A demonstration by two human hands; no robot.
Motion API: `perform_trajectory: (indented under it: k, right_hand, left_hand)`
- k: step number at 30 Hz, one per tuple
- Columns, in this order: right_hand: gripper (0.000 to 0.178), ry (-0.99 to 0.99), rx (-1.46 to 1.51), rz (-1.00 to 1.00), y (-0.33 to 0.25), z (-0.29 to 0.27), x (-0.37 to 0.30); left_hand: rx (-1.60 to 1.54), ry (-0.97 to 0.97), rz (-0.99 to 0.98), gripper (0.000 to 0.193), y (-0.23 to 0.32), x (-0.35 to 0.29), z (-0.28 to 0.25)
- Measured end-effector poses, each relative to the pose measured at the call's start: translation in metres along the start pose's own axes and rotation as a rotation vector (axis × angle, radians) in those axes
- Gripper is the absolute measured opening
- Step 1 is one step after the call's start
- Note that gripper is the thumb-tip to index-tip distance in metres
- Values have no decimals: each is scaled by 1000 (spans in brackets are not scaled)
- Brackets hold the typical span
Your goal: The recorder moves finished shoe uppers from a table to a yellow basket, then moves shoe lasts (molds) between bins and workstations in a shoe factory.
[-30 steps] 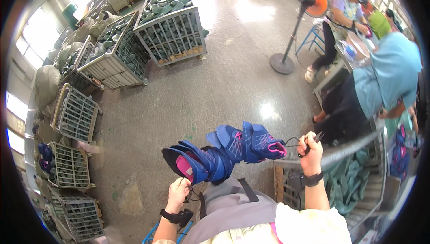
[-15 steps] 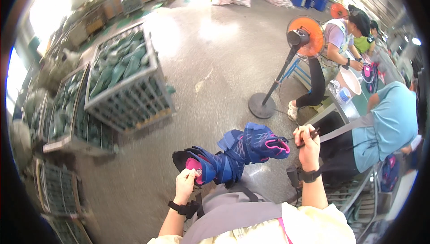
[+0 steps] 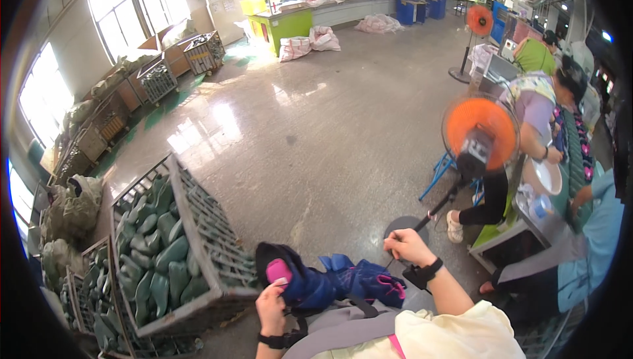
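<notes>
Navy-blue shoe uppers with pink lining hang bunched in front of me: one [image 3: 304, 281] at the left, another [image 3: 376, 284] at the right. My left hand [image 3: 269, 309] is closed in a pinch at the pink edge of the left upper. My right hand [image 3: 412, 247] is raised above and right of the uppers, its fingers curled closed. What it grips, if anything, I cannot make out. Behind that hand runs the pole of a standing fan [image 3: 480, 133] with an orange guard.
A metal cage cart [image 3: 211, 253] full of green shoe lasts [image 3: 158, 260] stands close at my left. On the right, a person in light blue [image 3: 597, 253] and one in lilac [image 3: 534, 112] work along a bench [image 3: 521, 227]. A second fan [image 3: 480, 21] stands farther back.
The view has tilted up and shifted, so the cart sits nearer and the fan lower. My right hand has come left, closer to the uppers; the dark tool seen in it earlier no longer shows clearly.
</notes>
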State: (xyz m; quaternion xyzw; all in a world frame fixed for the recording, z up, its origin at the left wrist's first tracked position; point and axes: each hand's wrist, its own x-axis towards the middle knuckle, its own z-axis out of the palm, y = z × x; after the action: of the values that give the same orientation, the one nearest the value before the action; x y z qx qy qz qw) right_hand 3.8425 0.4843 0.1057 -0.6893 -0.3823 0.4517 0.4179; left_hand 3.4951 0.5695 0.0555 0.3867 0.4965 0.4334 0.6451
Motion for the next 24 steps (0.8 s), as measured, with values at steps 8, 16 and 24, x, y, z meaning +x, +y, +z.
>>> perform_trajectory:
  k: [8, 16, 24]
  right_hand:
    - [25, -97, -971, 188, 2, -34, 257]
    - [22, -1, -881, 188, -67, -88, 439]
    - [22, 135, -734, 287, 22, -251, 603]
  left_hand:
    - [84, 45, -209, 16, 25, 261, 46]
    - [847, -551, -101, 29, 80, 520, 226]
    - [537, -677, -456, 24, 59, 679, 495]
